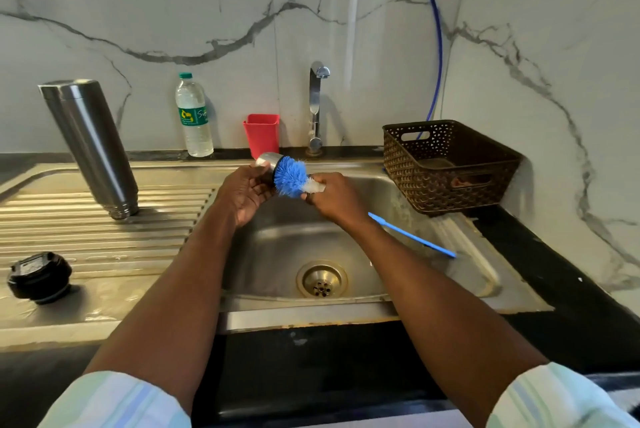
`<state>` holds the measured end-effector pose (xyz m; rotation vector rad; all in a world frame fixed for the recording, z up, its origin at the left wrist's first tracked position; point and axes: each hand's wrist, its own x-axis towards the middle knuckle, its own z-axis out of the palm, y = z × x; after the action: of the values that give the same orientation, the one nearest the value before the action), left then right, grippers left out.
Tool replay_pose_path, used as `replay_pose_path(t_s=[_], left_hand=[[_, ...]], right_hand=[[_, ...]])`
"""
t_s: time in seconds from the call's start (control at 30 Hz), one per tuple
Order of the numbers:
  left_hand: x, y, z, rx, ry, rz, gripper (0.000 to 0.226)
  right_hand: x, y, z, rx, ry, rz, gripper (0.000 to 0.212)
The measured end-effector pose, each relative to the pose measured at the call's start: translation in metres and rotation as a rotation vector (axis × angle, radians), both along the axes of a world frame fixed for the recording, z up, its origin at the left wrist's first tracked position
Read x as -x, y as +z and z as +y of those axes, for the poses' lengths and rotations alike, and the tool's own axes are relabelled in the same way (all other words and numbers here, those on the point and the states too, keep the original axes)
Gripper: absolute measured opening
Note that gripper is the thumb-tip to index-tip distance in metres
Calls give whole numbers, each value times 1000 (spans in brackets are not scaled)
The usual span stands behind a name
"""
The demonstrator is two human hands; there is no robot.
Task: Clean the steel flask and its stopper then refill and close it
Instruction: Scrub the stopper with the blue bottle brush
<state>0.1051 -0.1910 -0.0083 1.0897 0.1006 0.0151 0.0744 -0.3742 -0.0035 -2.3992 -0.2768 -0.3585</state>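
Left hand: your left hand (246, 192) is hovering over the sink (360, 296), above and behind the drain (321, 279), palm turned towards you, forearm reaching in from the lower left.
Left grip: your fingers are curling round the steel cap (267, 164), holding it with its open end facing right.
Right hand: your right hand (333, 198) is sitting just right of the cap, above the drain, wrist bent inward, forearm coming in from the lower right.
Right grip: you are pinching the bottle brush (290, 177) close behind its blue bristles; the bristles are pressing against the cap's mouth, and the blue handle is trailing out past your wrist towards the sink's right rim.
Flask: the steel flask (90, 147) is standing upside down on the ribbed drainboard (104, 230), well left of the drain.
Stopper: the black stopper (38, 276) is lying on the drainboard, far left of the drain, nearer you than the flask.
Behind the drain: the tap (316, 105) is standing at the sink's back edge.
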Motion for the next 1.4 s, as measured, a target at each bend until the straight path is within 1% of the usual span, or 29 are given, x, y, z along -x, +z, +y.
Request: replay_pose_path(t_s=[0.03, 0.07, 0.1, 0.13, 0.2, 0.27, 0.37, 0.4, 0.43, 0.47, 0.53, 0.6, 0.63, 0.73, 0.83, 0.9, 0.93, 1.0, 1.07, 1.17, 1.27, 1.4], left_hand=[[0, -1, -1, -8, 7, 11, 13], [-1, -1, -2, -20, 21, 27, 22], [-2, 0, -4, -39, 34, 46, 33], [-2, 1, -5, -66, 47, 64, 40], [-1, 3, -8, -110, 85, 87, 41], [-1, 4, -6, -79, 113, 83, 30], [0, 8, 0, 76, 45, -28, 11], [0, 10, 1, 130, 23, -77, 8], [-1, 12, 0, 164, 15, -112, 7], [-1, 14, -1, 164, 21, -124, 9], [-1, 16, -6, 81, 35, -102, 22], [0, 16, -10, -20, 43, -49, 38], [0, 15, -10, -32, 49, -35, 41], [2, 17, -8, 62, 134, -19, 34], [0, 20, -1, 247, 302, -46, 35], [-1, 20, 11, 305, 392, -39, 30], [-1, 18, 16, 299, 399, -40, 34], [1, 14, 20, 274, 344, -32, 43], [4, 14, 14, 280, 258, -34, 38], [11, 18, -7, 218, 147, -38, 33], [13, 19, -19, 174, 51, -46, 28], [15, 17, -17, 214, -9, -98, 29]], right_hand=[[1, -1, 0, 96, -10, -76, 8], [2, -2, 0, 214, -24, -171, 17], [3, -3, 1, 325, -45, -245, 32], [3, -3, 2, 396, -67, -307, 43], [1, -5, 3, 424, -83, -354, 48], [-3, -9, 3, 333, -60, -311, 41], [-4, -10, 7, -1, -10, -221, 17], [-4, -9, 8, -94, 0, -212, 15], [-3, -8, 10, -142, 1, -211, 15], [-3, -8, 11, -151, 3, -218, 14], [-3, -10, 11, -72, 4, -247, 13], [-2, -12, 10, 38, -11, -275, 24], [-3, -13, 9, 65, -16, -277, 27], [-3, -14, 12, 57, 2, -255, 31], [-2, -14, 14, 12, 17, -247, 31], [-3, -15, 12, -58, 1, -248, 25], [-3, -15, 10, -107, -21, -251, 21], [-3, -12, 6, -218, -69, -240, 16], [-2, -8, 7, -285, -77, -235, 16], [5, -3, 17, -267, 4, -261, 23], [8, -3, 27, -160, 59, -276, 30], [3, -1, 25, -295, -26, -154, 24]])
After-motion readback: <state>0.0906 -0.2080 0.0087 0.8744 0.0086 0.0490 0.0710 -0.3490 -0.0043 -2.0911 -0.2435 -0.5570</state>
